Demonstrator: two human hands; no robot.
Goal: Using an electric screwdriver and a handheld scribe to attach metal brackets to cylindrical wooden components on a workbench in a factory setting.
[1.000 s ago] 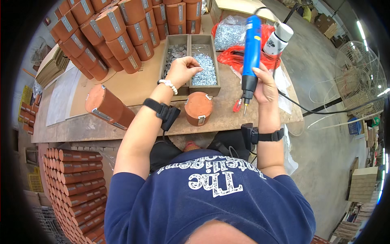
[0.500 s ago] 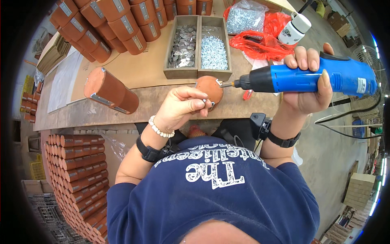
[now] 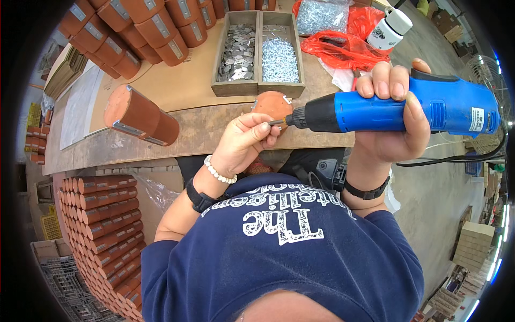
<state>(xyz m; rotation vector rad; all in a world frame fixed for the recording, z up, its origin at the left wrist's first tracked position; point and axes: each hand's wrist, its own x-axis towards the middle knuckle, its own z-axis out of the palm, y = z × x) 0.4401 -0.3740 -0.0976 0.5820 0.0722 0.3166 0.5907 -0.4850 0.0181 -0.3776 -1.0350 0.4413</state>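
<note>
My right hand (image 3: 394, 126) is wrapped round a blue electric screwdriver (image 3: 370, 111) with a black nose, held level and pointing left. My left hand (image 3: 244, 139) is closed, thumb and forefinger pinched at the tip of the driver bit (image 3: 278, 122). The small screw in that pinch is mostly hidden now. Just beyond the bit stands a terracotta-coloured cylinder (image 3: 272, 102) with small metal clips on its top rim, partly covered by my hand and the driver. A second such cylinder (image 3: 144, 119), with metal strips along its side, is on the table to the left.
A wooden box has one compartment of flat metal pieces (image 3: 237, 53) and one of screws (image 3: 279, 61). Stacked cylinders (image 3: 155, 27) stand at the back left, more (image 3: 107, 231) below the table. Red plastic bags (image 3: 340, 51) and a white bottle (image 3: 389, 29) are back right.
The screwdriver has come nearer and lower, its bit moving from the cylinder's rim to my left fingertips. The screw visible between those fingers is now at the bit's tip, mostly hidden.
</note>
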